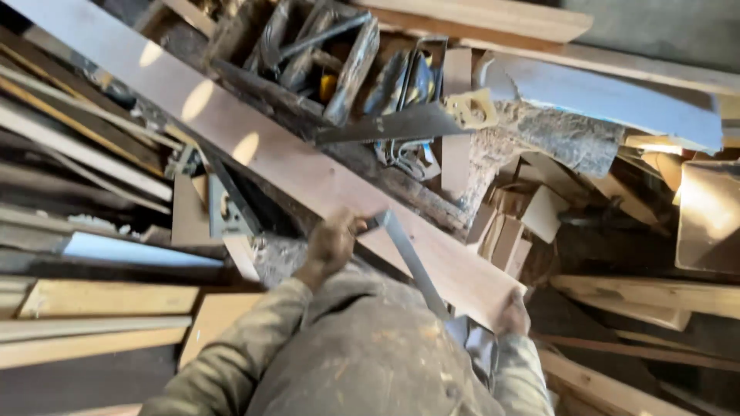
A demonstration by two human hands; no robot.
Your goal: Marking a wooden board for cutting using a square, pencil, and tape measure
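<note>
Looking down over the person's dusty sleeves, the view takes in a cluttered woodworking shop where no bare tabletop shows; everything rests on heaps of timber. At far left, long pale boards and thin strips lie stacked in a rough pile, sunlit in patches. A long reddish plank runs diagonally from the upper left corner down to the lower right, lying across the heap. The left hand sits at the plank's near edge, fingers wrapped tight around one end of a flat grey metal bar (possibly the blade of a square, though its lower part vanishes behind the person's body). Above, a wooden tool tray holds dark tools too jumbled to tell apart, and a handsaw with a pale handle lies across the clutter just beyond the plank. Further right, the right hand grips the plank's squared-off lower end, fingers curled over its corner. Beside it, small offcut blocks are piled against a rough, bark-covered slab, with a grey painted board above. At far right, more planks cross the shadowed floor, their ends cut off by the frame.
</note>
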